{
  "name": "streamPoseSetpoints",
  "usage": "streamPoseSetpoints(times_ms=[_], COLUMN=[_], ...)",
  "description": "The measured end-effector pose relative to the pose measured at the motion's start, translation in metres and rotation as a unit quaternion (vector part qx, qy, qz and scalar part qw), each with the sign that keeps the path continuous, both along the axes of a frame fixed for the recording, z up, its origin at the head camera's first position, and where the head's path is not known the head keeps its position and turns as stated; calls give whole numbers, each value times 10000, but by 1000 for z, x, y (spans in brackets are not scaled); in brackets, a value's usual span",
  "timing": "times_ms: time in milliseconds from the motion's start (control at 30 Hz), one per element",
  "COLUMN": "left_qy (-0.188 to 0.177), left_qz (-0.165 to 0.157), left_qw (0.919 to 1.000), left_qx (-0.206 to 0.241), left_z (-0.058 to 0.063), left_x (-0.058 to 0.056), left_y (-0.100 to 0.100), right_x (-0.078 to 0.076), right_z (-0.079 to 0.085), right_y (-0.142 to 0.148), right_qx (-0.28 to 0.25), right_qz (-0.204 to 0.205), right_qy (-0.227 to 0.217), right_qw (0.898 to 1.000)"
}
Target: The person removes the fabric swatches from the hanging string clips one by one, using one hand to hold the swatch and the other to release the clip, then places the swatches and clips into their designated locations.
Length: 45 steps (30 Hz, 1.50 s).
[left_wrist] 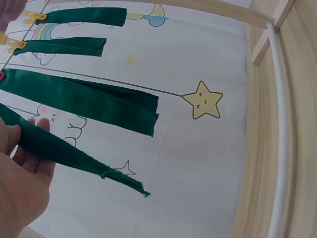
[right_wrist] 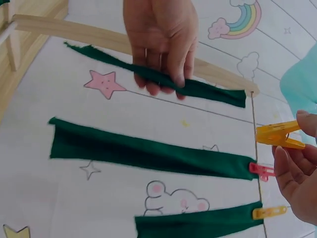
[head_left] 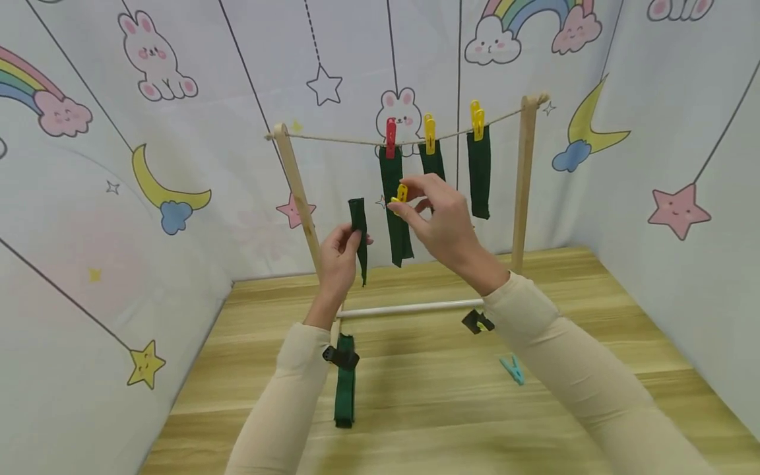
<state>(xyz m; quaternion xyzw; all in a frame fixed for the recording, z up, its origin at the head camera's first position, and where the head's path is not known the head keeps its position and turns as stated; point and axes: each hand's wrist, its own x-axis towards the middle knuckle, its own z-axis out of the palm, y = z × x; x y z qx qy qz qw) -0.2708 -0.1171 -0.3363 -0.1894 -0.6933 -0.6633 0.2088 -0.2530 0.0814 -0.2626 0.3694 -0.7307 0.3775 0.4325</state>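
In my left hand (head_left: 340, 258) I pinch a folded dark green cloth strip (right_wrist: 213, 93), held upright below the left part of the string line (head_left: 332, 139). The right hand (head_left: 442, 214) holds a yellow clothespin (right_wrist: 280, 135) between thumb and fingers, just right of that strip in the head view. Beyond both hands a longer green strip (head_left: 392, 204) hangs from the line by a red clothespin (head_left: 390, 137). To its right a second strip (head_left: 432, 158) and a third strip (head_left: 479, 175) hang by yellow clothespins (head_left: 430, 134); my right hand partly covers the second.
Wooden posts (head_left: 524, 185) carry the line at both ends, with a white rod (head_left: 410, 308) low between them. Another folded green strip (head_left: 344, 396) lies on the table (head_left: 427, 422) near my left sleeve. A blue clothespin (head_left: 512, 371) lies to the right.
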Motion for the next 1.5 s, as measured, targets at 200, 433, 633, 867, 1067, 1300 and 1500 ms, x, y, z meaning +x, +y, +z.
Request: streamPoseSetpoints(times_ms=[200,433,633,867,1067,1300,1500], left_qy=[-218,-598,-904,-1485,-2052,-2672,-2872], left_qz=[14,-156,-360,-405,-662,-721,-677], left_qw=[9991,9972,9940,9873,9764,9606,9515], left_qx=[351,430,507,391,133,-270,-864], left_z=[-39,-74,-98,-113,-133,-157,-164], left_x=[-3,16,27,39,43,52,59], left_y=[-8,-2,-2,-9,-16,-26,-30], right_x=[8,17,22,31,44,63,74], right_z=[-28,-66,-103,-145,-171,-200,-214], right_y=[31,72,104,136,154,171,184], right_qx=[53,8,150,294,458,829,1240], right_qz=[-191,-578,-946,-1313,-1649,-1854,-1848], right_qy=[-281,-794,-1237,-1535,-2024,-3235,-4104], right_qw=[9994,9952,9877,9789,9642,9242,8843])
